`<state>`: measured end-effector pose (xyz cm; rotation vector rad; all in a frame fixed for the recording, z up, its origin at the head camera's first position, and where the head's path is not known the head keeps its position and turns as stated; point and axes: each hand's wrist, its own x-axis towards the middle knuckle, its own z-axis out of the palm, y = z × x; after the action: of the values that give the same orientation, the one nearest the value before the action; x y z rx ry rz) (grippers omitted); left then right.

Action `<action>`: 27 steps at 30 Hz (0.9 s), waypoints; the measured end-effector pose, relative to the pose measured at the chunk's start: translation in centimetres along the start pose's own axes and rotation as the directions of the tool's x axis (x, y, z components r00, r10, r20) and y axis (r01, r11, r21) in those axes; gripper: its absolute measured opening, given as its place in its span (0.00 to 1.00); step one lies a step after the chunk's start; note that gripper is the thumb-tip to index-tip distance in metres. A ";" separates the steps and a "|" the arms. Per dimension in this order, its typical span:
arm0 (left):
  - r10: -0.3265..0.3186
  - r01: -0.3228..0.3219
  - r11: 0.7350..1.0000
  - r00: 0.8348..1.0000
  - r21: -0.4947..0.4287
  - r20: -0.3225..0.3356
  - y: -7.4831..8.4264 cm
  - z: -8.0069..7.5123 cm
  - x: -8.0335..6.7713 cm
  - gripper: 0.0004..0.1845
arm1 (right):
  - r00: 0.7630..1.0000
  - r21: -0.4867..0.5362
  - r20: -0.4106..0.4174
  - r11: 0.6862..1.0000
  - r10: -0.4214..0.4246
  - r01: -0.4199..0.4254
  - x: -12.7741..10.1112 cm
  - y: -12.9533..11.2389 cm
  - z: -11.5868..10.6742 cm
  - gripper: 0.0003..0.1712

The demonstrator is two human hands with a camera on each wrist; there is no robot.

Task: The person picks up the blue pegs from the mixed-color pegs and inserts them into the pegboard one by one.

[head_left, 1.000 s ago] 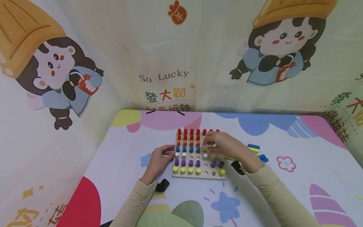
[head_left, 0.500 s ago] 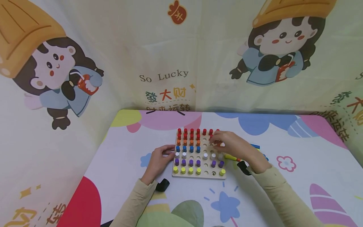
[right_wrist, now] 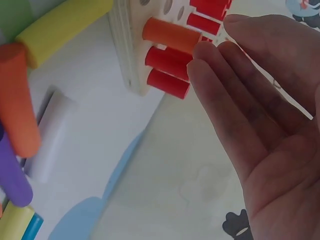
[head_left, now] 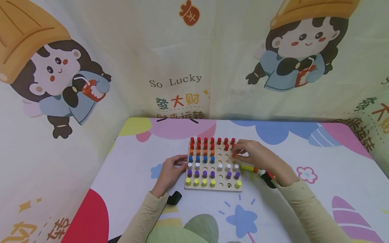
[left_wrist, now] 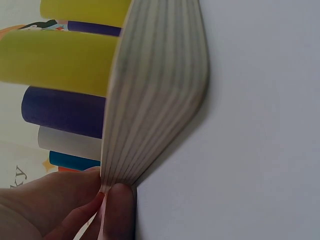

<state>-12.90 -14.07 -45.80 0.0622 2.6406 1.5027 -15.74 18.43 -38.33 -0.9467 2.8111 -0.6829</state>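
Note:
A wooden pegboard [head_left: 223,158] lies on the table, with rows of red, orange, blue, white, purple and yellow pegs standing in it. My left hand [head_left: 170,170] pinches the pegboard's left edge [left_wrist: 155,90] between thumb and finger [left_wrist: 120,205]. My right hand [head_left: 243,152] is at the board's right edge. Its fingers [right_wrist: 215,65] are straight, and their tips touch the top of an orange peg [right_wrist: 170,34] seated in a hole beside two red pegs [right_wrist: 167,70]. The same orange peg [head_left: 234,155] stands in the right column.
Loose pegs lie right of the board: a yellow peg [head_left: 247,167] [right_wrist: 65,22], an orange peg [right_wrist: 17,100], a white peg [right_wrist: 52,132] and a purple peg [right_wrist: 12,175]. Printed cloth walls [head_left: 194,60] enclose the table on three sides.
My right hand has moved from the board's middle to its right edge, where an orange peg now stands. More white pegs show in the middle row. The left hand stays put.

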 end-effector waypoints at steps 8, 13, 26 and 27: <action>-0.010 0.010 1.000 1.000 0.002 0.000 -0.1 0.0 0.1 0.17 | 0.998 0.010 0.023 0.998 0.065 -0.065 -0.8 1.0 -0.5 0.12; -0.008 0.008 1.000 1.000 0.001 0.000 -0.1 0.0 0.0 0.17 | 0.997 0.018 0.016 0.997 0.077 -0.077 -1.6 1.8 -0.8 0.11; 0.006 -0.006 1.000 1.000 0.014 -0.006 -0.2 0.1 0.1 0.17 | 0.984 0.015 0.012 0.984 0.176 -0.176 -2.7 3.6 -1.3 0.12; 0.006 -0.006 1.000 1.000 0.017 -0.007 -0.2 0.1 0.1 0.17 | 0.982 0.016 0.012 0.982 0.188 -0.189 -2.8 3.8 -1.3 0.13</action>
<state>-12.96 -14.11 -46.01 0.0665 2.6607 1.4858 -15.89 23.24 -38.96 -0.6671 2.8322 -0.6733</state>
